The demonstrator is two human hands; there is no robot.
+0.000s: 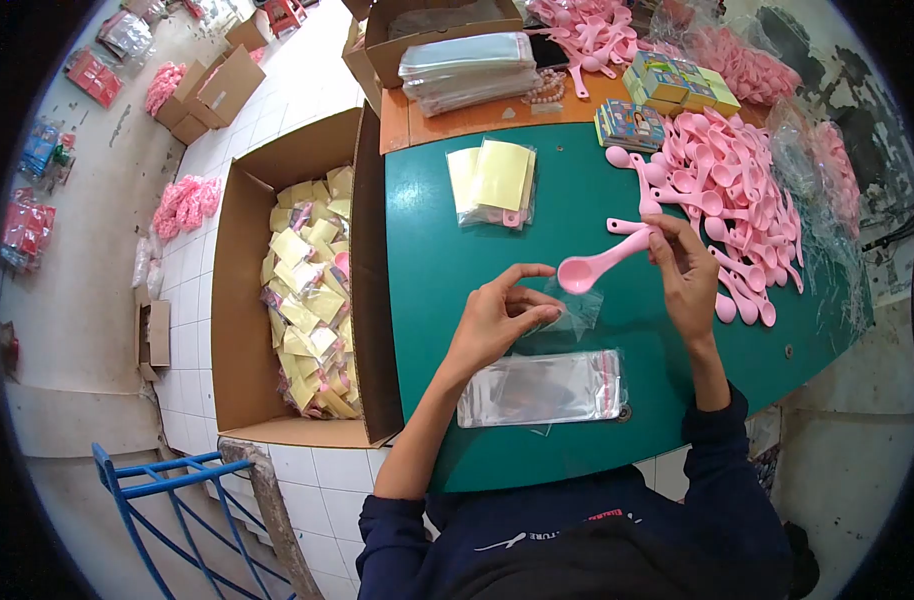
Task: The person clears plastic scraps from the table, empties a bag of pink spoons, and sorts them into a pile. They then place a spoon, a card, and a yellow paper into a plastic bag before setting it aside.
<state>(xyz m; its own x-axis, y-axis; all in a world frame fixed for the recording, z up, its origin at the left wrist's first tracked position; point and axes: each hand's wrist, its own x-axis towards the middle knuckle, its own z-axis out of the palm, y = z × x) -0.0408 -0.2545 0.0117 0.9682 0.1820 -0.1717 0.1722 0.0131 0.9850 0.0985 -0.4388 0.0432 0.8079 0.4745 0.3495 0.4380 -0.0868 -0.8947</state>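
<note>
Now the right hand (689, 275) pinches a pink spoon (602, 264), the left hand (497, 318) a clear bag (575, 312).

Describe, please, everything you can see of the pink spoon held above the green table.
The pink spoon looks like smooth plastic in one piece: a round bowl and a long handle. It is held in the air above the green table, handle end pinched in the right hand, bowl toward the left hand. The bowl hangs just above a small clear bag in the left hand; whether they touch cannot be told.
</note>
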